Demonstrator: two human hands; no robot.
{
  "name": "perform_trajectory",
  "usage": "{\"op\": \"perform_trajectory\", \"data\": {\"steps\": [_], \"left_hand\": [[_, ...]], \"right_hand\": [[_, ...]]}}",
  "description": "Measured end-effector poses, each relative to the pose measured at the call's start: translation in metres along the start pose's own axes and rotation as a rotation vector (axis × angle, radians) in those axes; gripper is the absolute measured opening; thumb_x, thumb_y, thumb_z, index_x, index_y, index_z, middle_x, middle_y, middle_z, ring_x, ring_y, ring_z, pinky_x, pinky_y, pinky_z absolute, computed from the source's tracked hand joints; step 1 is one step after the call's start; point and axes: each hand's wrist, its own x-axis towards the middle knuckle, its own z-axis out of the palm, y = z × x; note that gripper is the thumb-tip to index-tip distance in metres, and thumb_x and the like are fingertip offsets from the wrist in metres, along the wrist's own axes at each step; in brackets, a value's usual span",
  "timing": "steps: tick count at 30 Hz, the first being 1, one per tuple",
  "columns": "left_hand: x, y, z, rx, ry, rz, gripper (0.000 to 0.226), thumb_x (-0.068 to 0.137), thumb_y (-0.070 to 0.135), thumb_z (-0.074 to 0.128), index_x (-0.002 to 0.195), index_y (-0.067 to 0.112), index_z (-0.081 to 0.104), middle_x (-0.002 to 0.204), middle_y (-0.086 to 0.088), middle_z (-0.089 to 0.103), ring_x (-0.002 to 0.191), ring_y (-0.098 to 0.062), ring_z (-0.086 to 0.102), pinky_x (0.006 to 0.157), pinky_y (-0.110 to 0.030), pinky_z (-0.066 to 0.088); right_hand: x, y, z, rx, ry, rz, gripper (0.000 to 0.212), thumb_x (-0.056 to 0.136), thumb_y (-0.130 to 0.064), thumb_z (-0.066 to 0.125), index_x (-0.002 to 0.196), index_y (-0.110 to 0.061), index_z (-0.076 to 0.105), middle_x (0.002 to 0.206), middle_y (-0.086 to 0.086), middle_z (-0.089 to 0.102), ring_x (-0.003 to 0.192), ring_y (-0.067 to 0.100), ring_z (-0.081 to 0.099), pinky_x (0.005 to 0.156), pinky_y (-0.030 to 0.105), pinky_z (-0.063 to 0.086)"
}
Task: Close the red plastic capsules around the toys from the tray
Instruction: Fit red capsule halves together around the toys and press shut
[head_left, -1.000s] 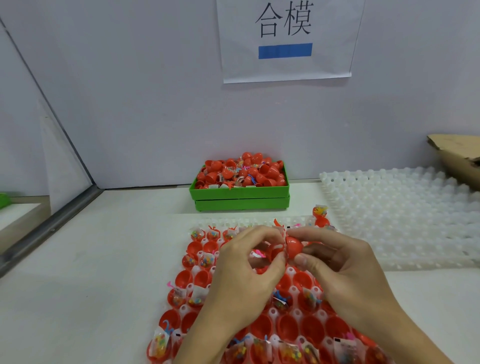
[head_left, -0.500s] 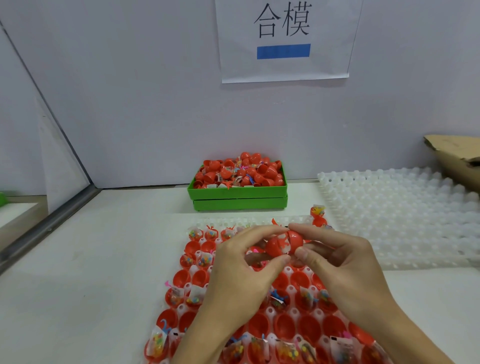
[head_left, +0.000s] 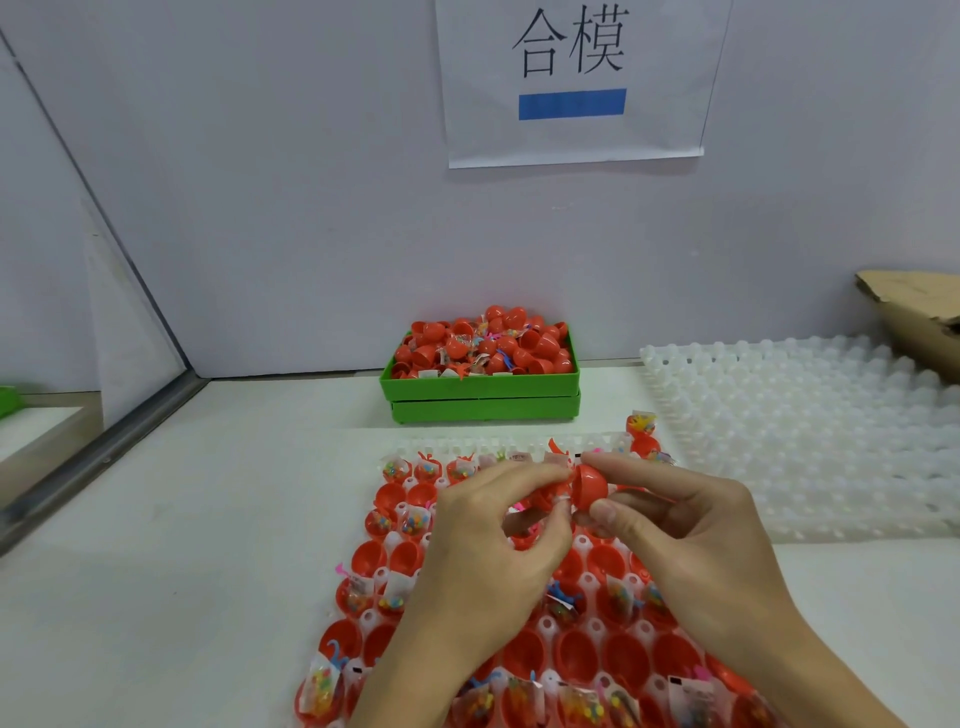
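Hands — left (head_left: 485, 540), right (head_left: 691, 540) — both pinching red capsule (head_left: 586, 486) between fingertips, above tray (head_left: 597, 642).

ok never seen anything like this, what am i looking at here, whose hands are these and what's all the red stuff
No machine here: a person wears a camera on the head, looking down at their own hands. The left hand and right hand pinch a red capsule between them, pressing its halves together. Below lies a white tray of open red halves, many holding small bagged toys. Behind it, a green bin is heaped with red capsules. To the right sits an empty white tray; a paper sign hangs on the wall.
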Motion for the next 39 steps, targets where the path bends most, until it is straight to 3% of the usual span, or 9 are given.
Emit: {"op": "perform_trajectory", "data": {"steps": [7,11,15,18,21,23,29,34,39], "left_hand": [[-0.0012,0.0010,0.0019,0.151,-0.008,0.128,0.030,0.090,0.020,0.061,0.118,0.018,0.071,0.110,0.013,0.068,0.104,0.005,0.062,0.086,-0.021,0.055],[-0.0019,-0.0003,0.0054,0.213,0.071,0.145,0.033,0.086,0.015,0.065,0.118,0.016,0.071,0.110,0.010,0.070,0.103,0.004,0.062,0.089,-0.021,0.052],[-0.0032,0.0025,0.0027,-0.024,0.052,-0.045,0.051,0.082,0.020,0.070,0.129,0.036,0.058,0.105,0.023,0.069,0.102,0.008,0.064,0.082,-0.012,0.053],[-0.0019,0.0050,-0.0003,-0.100,0.013,-0.069,0.039,0.079,0.017,0.073,0.115,0.033,0.067,0.105,0.025,0.068,0.101,0.005,0.065,0.079,-0.012,0.054],[-0.0006,0.0060,-0.0022,-0.149,-0.027,-0.097,0.042,0.080,0.005,0.076,0.111,0.031,0.070,0.104,0.022,0.069,0.101,0.003,0.066,0.081,-0.013,0.054],[0.0002,0.0053,-0.0025,-0.174,-0.014,-0.125,0.044,0.079,-0.003,0.076,0.106,0.032,0.072,0.101,0.017,0.071,0.098,0.000,0.067,0.080,-0.014,0.055],[0.0020,0.0056,-0.0026,-0.157,0.009,-0.143,0.049,0.078,-0.009,0.073,0.100,0.035,0.074,0.096,0.016,0.073,0.094,-0.004,0.069,0.078,-0.018,0.056],[0.0017,0.0082,-0.0016,-0.262,-0.012,-0.150,0.051,0.078,-0.015,0.069,0.097,0.033,0.075,0.096,0.009,0.075,0.088,-0.006,0.072,0.073,-0.015,0.055],[0.0014,0.0094,-0.0022,-0.354,-0.043,-0.123,0.042,0.077,-0.011,0.074,0.099,0.023,0.075,0.098,0.000,0.074,0.091,-0.014,0.072,0.079,-0.020,0.056]], "right_hand": [[0.0003,0.0021,-0.0012,-0.050,-0.008,-0.008,0.055,0.078,0.015,0.071,0.090,-0.038,0.080,0.079,0.008,0.076,0.076,0.018,0.075,0.076,0.025,0.059],[0.0002,0.0038,-0.0011,-0.097,-0.011,-0.030,0.053,0.076,0.019,0.070,0.090,-0.031,0.080,0.074,-0.001,0.073,0.067,0.007,0.069,0.067,0.013,0.053],[0.0000,0.0050,-0.0011,-0.149,-0.014,-0.052,0.055,0.076,0.020,0.070,0.094,-0.030,0.080,0.075,-0.004,0.070,0.067,0.006,0.066,0.066,0.013,0.052],[0.0011,0.0050,-0.0012,-0.145,0.004,-0.051,0.059,0.077,0.018,0.070,0.095,-0.038,0.079,0.078,-0.003,0.071,0.071,0.014,0.069,0.071,0.025,0.058],[0.0012,0.0055,-0.0014,-0.147,0.020,-0.039,0.062,0.078,0.015,0.071,0.095,-0.044,0.077,0.082,0.001,0.073,0.079,0.028,0.071,0.079,0.037,0.059],[-0.0001,0.0041,-0.0019,-0.156,0.009,-0.044,0.057,0.079,0.012,0.072,0.097,-0.042,0.077,0.082,0.002,0.074,0.080,0.028,0.071,0.079,0.039,0.059],[0.0002,0.0007,-0.0029,-0.110,-0.025,-0.069,0.050,0.075,0.014,0.074,0.093,-0.032,0.080,0.075,0.002,0.070,0.066,0.008,0.067,0.063,0.015,0.052],[0.0014,0.0027,-0.0033,-0.108,0.017,-0.063,0.054,0.074,0.018,0.072,0.086,-0.034,0.081,0.073,0.003,0.075,0.067,0.014,0.073,0.068,0.019,0.057],[0.0017,0.0055,-0.0029,-0.086,0.036,-0.061,0.059,0.074,0.018,0.071,0.090,-0.038,0.079,0.074,0.003,0.077,0.068,0.013,0.074,0.067,0.016,0.056]]}}
